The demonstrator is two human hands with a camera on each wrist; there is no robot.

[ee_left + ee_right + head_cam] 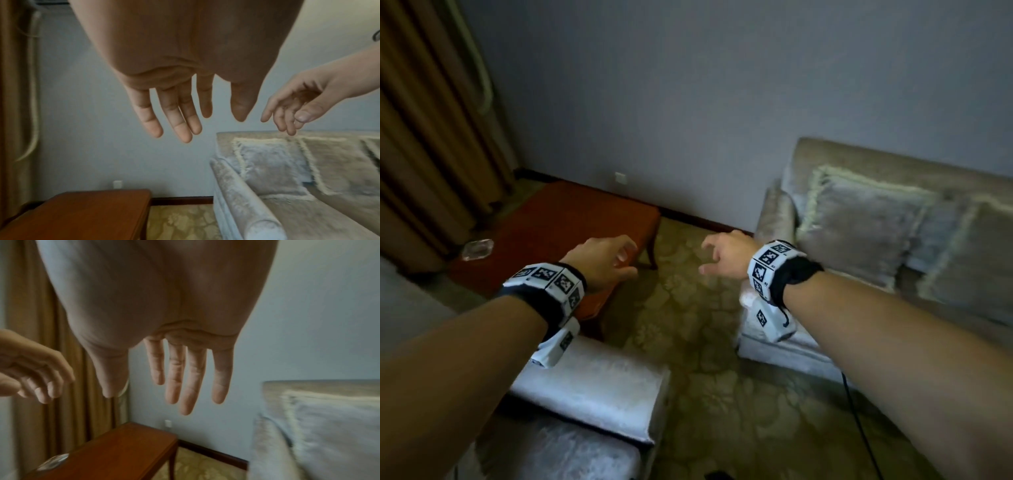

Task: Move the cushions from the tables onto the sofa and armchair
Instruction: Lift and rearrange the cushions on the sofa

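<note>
Two grey cushions with pale fringed edges lean against the back of the beige sofa [859, 154] at the right: one cushion [859, 222] nearer the sofa arm, a second cushion [976, 260] beside it. My left hand [613, 257] hangs in the air over the corner of the red-brown wooden table [558, 219], fingers relaxed, holding nothing. My right hand [719, 253] hovers just left of the sofa arm [774, 212], fingers spread and empty. Both palms show bare in the wrist views: left hand [185, 113], right hand [185, 378].
A glass ashtray [477, 249] sits on the table's left end. A pale upholstered armchair arm [592, 383] is below my left forearm. Brown curtains [421, 137] hang at the left. Patterned carpet [705, 342] lies between the furniture, with a black cable [859, 428] on it.
</note>
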